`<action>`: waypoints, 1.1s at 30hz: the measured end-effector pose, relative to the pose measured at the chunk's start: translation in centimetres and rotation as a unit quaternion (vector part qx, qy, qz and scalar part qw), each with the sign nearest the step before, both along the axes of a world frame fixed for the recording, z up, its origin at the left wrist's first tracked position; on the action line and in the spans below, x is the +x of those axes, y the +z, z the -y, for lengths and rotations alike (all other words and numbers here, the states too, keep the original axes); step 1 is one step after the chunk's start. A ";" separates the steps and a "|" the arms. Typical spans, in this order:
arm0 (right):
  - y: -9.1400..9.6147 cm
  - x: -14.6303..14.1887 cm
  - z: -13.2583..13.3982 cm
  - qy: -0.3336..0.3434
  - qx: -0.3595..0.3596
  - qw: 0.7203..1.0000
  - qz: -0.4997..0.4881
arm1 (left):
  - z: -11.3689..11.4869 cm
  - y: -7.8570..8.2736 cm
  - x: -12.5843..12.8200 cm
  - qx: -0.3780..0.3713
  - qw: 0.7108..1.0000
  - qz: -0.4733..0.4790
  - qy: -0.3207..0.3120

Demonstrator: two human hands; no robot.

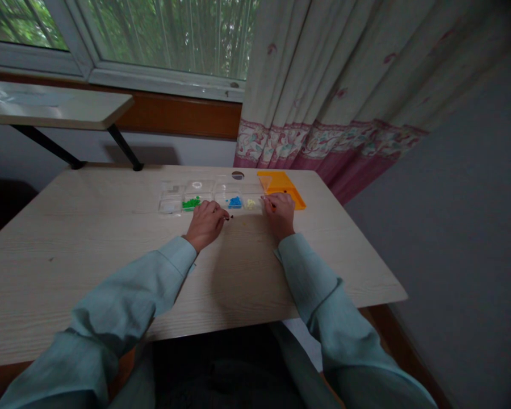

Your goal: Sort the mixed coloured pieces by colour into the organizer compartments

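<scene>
My left hand (206, 222) is in front of the clear boxes, thumb and forefinger pinched together. A tiny dark piece (231, 216) shows at its fingertips; its kind is too small to tell. My right hand (282, 213) is closed at the near side of the orange case (276, 180), its fingertips close to the boxes. What it holds, if anything, cannot be made out. Small green pieces (191, 203), blue pieces (235, 202) and pale yellow pieces (251, 204) lie in separate compartments of the clear plastic boxes (169, 208), whose clear lids stand open behind.
The pale wooden desk (111, 238) spreads under both arms, its right edge near a grey wall. A raised shelf (80, 108) on black legs stands at the back left. A round dark hole (237, 175) and a curtain (306, 113) are at the back.
</scene>
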State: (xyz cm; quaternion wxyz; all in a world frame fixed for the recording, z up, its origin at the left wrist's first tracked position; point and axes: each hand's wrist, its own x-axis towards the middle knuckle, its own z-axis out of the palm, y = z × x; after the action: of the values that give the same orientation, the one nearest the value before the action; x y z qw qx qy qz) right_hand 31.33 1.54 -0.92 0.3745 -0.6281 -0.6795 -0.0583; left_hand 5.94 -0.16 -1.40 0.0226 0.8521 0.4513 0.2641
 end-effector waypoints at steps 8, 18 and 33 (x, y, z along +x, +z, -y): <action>0.0 -0.1 -0.1 -0.003 0.009 1.000 0.000 | -0.1 0.0 0.0 -0.004 1.000 -0.011 -0.007; -0.3 0.1 -0.3 0.000 0.013 1.000 0.007 | -0.1 0.2 0.0 -0.010 1.000 -0.024 -0.003; 0.3 -4.2 1.7 0.142 0.010 0.987 0.081 | -1.5 -0.9 -0.5 0.008 0.990 0.138 0.013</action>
State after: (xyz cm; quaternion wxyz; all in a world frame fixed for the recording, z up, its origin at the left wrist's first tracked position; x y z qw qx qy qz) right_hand 27.13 -0.12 -0.61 0.3291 -0.5147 -0.7893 -0.0618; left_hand 5.45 1.39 -2.28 0.0740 0.8020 0.4523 0.3830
